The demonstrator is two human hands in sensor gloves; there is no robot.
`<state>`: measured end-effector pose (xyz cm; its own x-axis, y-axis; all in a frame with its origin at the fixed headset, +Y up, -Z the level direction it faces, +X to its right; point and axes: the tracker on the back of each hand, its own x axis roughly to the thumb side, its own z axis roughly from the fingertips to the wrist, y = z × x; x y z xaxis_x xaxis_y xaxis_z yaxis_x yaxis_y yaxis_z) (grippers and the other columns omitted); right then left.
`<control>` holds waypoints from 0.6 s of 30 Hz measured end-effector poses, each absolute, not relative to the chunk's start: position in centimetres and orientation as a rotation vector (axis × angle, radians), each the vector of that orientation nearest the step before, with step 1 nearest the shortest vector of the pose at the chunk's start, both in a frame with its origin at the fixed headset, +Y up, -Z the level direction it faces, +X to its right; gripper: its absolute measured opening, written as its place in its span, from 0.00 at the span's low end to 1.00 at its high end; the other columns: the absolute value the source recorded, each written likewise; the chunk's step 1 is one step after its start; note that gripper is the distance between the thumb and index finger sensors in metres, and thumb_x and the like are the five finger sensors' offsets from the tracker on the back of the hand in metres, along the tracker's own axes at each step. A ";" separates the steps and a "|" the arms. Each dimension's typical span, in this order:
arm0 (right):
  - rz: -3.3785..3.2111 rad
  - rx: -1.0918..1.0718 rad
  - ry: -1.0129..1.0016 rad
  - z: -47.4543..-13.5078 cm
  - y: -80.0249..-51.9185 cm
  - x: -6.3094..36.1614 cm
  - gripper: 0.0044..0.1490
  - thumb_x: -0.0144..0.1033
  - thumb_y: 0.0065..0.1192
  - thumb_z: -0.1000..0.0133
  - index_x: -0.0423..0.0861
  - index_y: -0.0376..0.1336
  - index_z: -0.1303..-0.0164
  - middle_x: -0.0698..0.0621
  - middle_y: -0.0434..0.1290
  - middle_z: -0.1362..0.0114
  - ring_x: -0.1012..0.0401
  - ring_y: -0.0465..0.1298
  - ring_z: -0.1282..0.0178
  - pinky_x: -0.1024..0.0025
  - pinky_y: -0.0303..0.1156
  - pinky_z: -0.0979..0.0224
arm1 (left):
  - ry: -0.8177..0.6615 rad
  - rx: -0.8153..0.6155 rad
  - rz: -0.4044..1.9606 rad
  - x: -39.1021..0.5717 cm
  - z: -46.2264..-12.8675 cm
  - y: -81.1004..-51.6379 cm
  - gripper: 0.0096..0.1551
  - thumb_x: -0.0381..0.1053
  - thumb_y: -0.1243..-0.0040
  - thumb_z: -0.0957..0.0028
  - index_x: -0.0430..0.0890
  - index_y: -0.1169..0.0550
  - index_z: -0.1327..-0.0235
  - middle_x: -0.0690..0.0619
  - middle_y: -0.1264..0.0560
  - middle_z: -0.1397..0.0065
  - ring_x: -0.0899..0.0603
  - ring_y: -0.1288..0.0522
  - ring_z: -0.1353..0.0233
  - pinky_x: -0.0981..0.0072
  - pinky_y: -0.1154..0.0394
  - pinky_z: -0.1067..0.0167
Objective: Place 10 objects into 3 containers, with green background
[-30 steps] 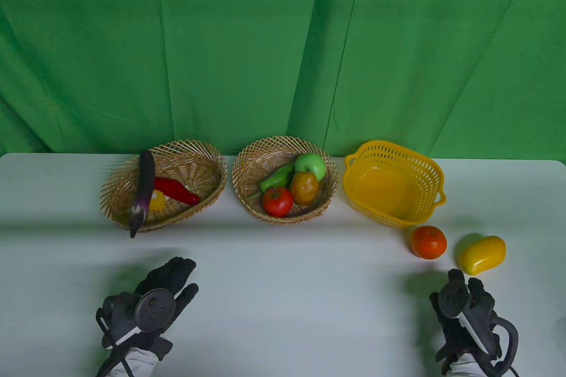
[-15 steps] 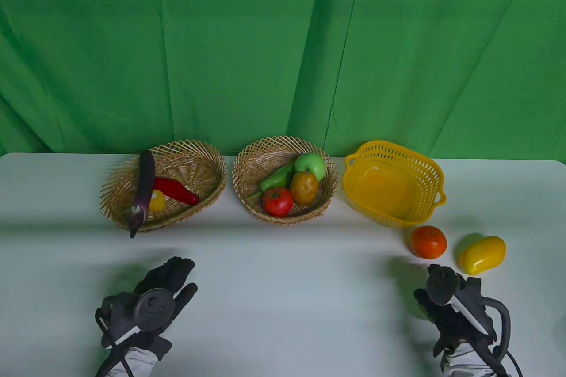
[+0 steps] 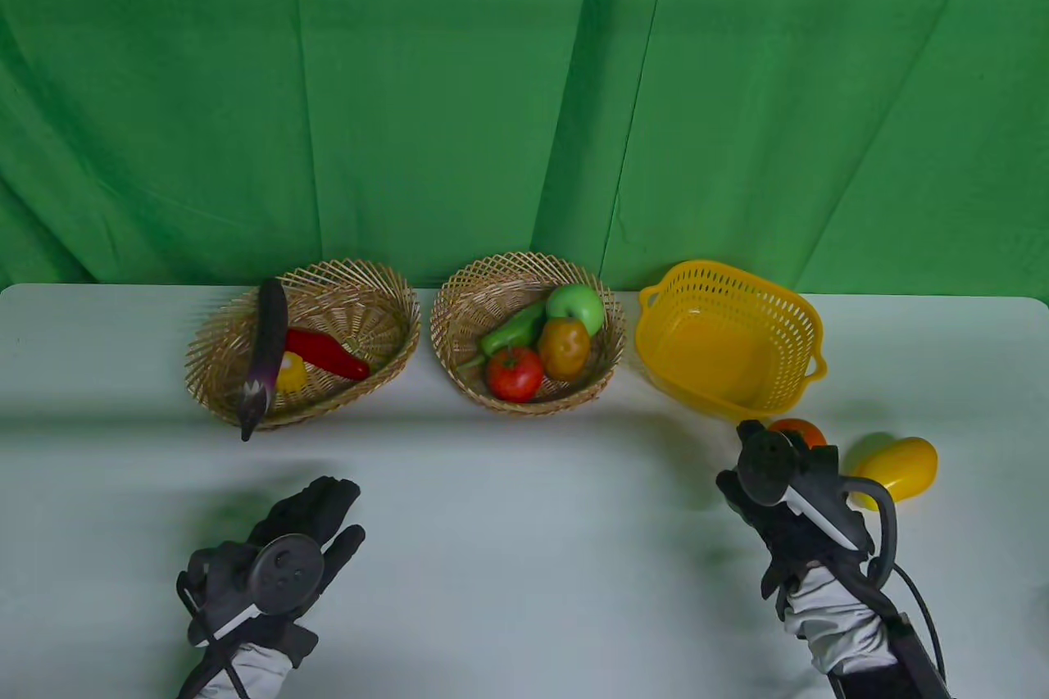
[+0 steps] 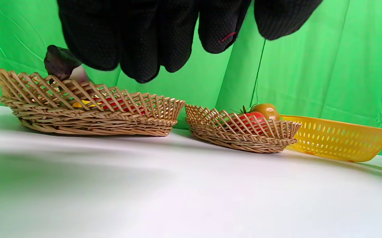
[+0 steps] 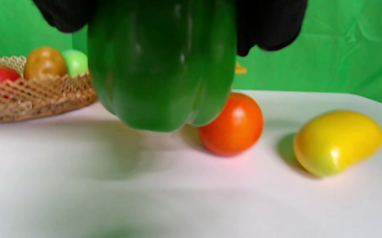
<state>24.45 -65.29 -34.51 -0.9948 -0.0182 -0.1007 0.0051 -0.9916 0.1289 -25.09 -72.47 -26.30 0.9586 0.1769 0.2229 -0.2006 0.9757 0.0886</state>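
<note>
Right wrist view: green bell pepper (image 5: pixel 164 62) is gripped from above by right hand (image 3: pixel 787 486), clear of table, likely bound for empty yellow basket (image 3: pixel 729 342); left hand (image 3: pixel 279 560) is kept loosely spread, holding nothing.

Black gloves, grey sleeves, round dark trackers, black cables.

No readable text, label, brand, number or sign shows in any of the three views
</note>
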 end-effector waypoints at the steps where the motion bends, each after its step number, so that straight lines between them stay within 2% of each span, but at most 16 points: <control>1: -3.128 0.164 -0.180 -34.9 -64.9 24.3 0.47 0.60 0.50 0.39 0.54 0.43 0.12 0.34 0.52 0.12 0.33 0.60 0.20 0.37 0.61 0.21 | -0.216 0.111 0.191 -25.1 -26.3 -72.5 0.35 0.65 0.52 0.39 0.54 0.33 0.18 0.42 0.27 0.20 0.36 0.24 0.26 0.41 0.26 0.37; 9: -3.220 0.282 0.001 -39.4 -62.6 24.2 0.47 0.60 0.50 0.39 0.55 0.43 0.12 0.35 0.51 0.11 0.34 0.59 0.19 0.37 0.60 0.21 | -0.205 0.113 0.191 -25.3 -26.3 -72.5 0.35 0.65 0.52 0.39 0.54 0.33 0.18 0.43 0.27 0.19 0.36 0.24 0.26 0.41 0.26 0.37; 14: -3.257 0.405 0.143 -42.2 -62.8 24.8 0.47 0.60 0.49 0.40 0.56 0.42 0.13 0.35 0.50 0.11 0.34 0.58 0.19 0.38 0.59 0.19 | -0.199 0.111 0.188 -25.3 -26.3 -72.5 0.35 0.65 0.52 0.39 0.54 0.33 0.18 0.42 0.27 0.19 0.36 0.24 0.26 0.41 0.26 0.37; 18: -3.248 0.460 0.165 -44.1 -63.8 24.9 0.47 0.60 0.49 0.40 0.56 0.41 0.13 0.36 0.49 0.11 0.35 0.57 0.18 0.38 0.58 0.18 | -0.188 0.108 0.177 -25.5 -26.3 -72.5 0.35 0.65 0.52 0.39 0.54 0.33 0.18 0.42 0.27 0.20 0.36 0.24 0.26 0.41 0.26 0.37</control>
